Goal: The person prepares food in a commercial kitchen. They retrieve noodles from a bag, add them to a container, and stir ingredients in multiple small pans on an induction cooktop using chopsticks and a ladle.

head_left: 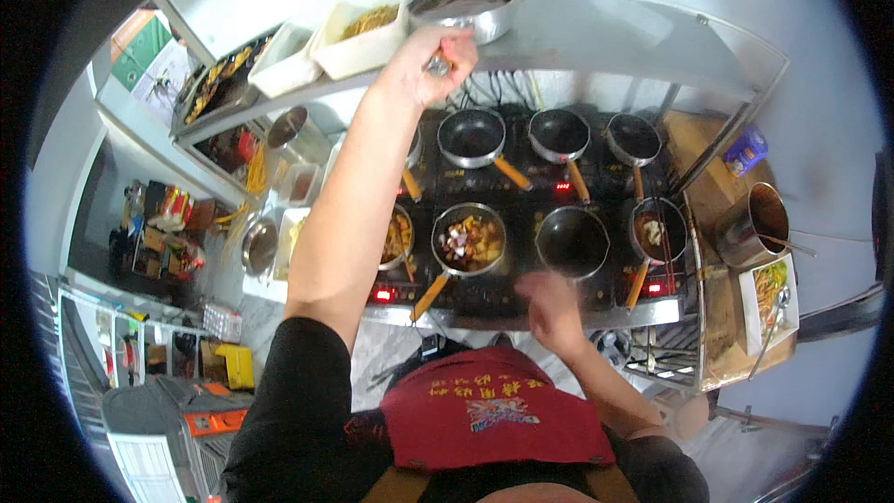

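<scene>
My left hand (436,65) is raised at the shelf edge, closed around a short brownish handle with a silvery end. It is right in front of a metal pot (463,23) of dark sauce, and I cannot tell whether the handle belongs to that pot. Smeared by motion, my right hand (551,312) is at the near edge of a dark, seemingly bare pan (572,242); its fingers are unclear and no pan handle shows there. Left of it, a wooden-handled pan (468,239) holds chunky food with purple and white bits. Another pan (657,229) on the right contains reddish-brown food.
Several black pans, including one at the back (471,138), sit on cooktops. On the shelf are white bins (358,42), one with noodle-like food. At the right stand a tall metal pot (752,219) and a white tray (752,317) of food with tongs.
</scene>
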`<state>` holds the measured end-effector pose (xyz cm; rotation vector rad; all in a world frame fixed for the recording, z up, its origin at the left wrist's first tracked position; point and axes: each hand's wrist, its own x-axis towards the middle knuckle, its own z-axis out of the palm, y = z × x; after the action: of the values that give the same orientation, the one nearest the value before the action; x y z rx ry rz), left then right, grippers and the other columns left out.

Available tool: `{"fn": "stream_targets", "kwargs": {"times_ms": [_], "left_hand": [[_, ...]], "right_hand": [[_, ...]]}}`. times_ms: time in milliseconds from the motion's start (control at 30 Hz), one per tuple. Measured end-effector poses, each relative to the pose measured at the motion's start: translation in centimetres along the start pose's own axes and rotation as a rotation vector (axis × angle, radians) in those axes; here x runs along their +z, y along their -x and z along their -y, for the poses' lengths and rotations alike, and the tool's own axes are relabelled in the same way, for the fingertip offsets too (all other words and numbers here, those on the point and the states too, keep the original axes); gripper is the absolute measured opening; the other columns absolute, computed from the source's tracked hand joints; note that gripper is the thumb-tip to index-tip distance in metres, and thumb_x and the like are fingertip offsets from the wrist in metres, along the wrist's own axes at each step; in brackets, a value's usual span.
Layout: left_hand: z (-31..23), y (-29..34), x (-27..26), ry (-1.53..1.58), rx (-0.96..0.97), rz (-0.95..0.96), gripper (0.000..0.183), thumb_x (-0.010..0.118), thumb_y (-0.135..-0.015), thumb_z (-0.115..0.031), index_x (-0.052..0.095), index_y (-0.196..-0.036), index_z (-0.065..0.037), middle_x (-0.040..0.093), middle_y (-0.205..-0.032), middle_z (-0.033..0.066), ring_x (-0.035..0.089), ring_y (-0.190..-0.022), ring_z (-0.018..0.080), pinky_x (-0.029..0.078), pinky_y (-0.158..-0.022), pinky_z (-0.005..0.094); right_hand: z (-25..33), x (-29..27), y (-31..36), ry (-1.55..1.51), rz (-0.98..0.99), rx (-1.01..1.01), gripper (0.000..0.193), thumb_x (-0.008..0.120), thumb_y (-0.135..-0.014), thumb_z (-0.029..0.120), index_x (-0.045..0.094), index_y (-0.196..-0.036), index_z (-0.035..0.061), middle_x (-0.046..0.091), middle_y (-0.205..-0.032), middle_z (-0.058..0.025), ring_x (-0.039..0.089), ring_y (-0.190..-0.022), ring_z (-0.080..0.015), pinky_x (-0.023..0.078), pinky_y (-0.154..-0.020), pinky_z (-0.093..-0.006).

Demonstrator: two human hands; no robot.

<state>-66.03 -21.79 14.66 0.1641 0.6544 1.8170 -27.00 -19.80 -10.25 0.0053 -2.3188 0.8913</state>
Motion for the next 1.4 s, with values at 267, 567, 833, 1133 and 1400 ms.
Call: {"fn": "stream_targets", "kwargs": {"times_ms": [267,567,833,1133,1400], "left_hand": [[-4.1,-1.4,-5.5,-0.012,-0.113,-0.029,0.011,0.056,-0.107,0.000,0.050,-0.112,0.007,0.049,-0.074,-0.0016,0.050,-0.054,0.0065,0.045,-0.047,0.0190],[-5.5,-1.9,-4.2,0.055,-0.290,0.057,0.021,0.056,-0.105,-0.002,0.049,-0.085,-0.003,0.053,-0.070,0.0008,0.055,-0.053,0.0093,0.051,-0.047,0.0208],[-5.7,-3.3,-4.5,0.083,-0.263,0.063,0.021,0.053,-0.101,0.003,0.047,-0.082,-0.004,0.052,-0.069,0.0019,0.058,-0.055,0.0121,0.053,-0.049,0.0217],[-5.7,-3.4,-4.3,0.021,-0.190,0.067,0.023,0.052,-0.102,0.001,0.043,-0.082,-0.006,0.050,-0.068,0.0016,0.055,-0.054,0.0131,0.053,-0.049,0.0249],[-5.4,-4.0,-4.8,-0.088,-0.039,0.091,0.024,0.051,-0.103,-0.001,0.043,-0.081,-0.007,0.048,-0.065,-0.0002,0.054,-0.052,0.0123,0.050,-0.046,0.0245]], "right_hand": [[-0.2,1.4,1.7,-0.005,-0.037,0.078,0.052,0.061,-0.074,-0.019,0.073,-0.119,0.0035,0.069,-0.123,-0.0187,0.070,-0.107,-0.0379,0.058,-0.087,-0.0432],[0.4,1.6,4.4,-0.094,0.026,0.297,0.049,0.061,-0.080,-0.020,0.073,-0.122,0.0046,0.070,-0.123,-0.0190,0.072,-0.105,-0.0371,0.059,-0.083,-0.0404],[0.5,2.0,3.9,-0.025,0.011,0.239,0.045,0.060,-0.083,-0.019,0.072,-0.120,0.0035,0.069,-0.123,-0.0190,0.071,-0.109,-0.0385,0.058,-0.091,-0.0424],[0.4,3.5,3.3,-0.087,0.056,0.254,0.043,0.059,-0.086,-0.018,0.072,-0.120,0.0035,0.070,-0.123,-0.0180,0.071,-0.108,-0.0375,0.058,-0.089,-0.0409],[0.3,5.3,2.1,-0.088,0.081,0.185,0.046,0.059,-0.085,-0.020,0.073,-0.121,0.0045,0.069,-0.126,-0.0179,0.073,-0.106,-0.0351,0.059,-0.085,-0.0382]]}}
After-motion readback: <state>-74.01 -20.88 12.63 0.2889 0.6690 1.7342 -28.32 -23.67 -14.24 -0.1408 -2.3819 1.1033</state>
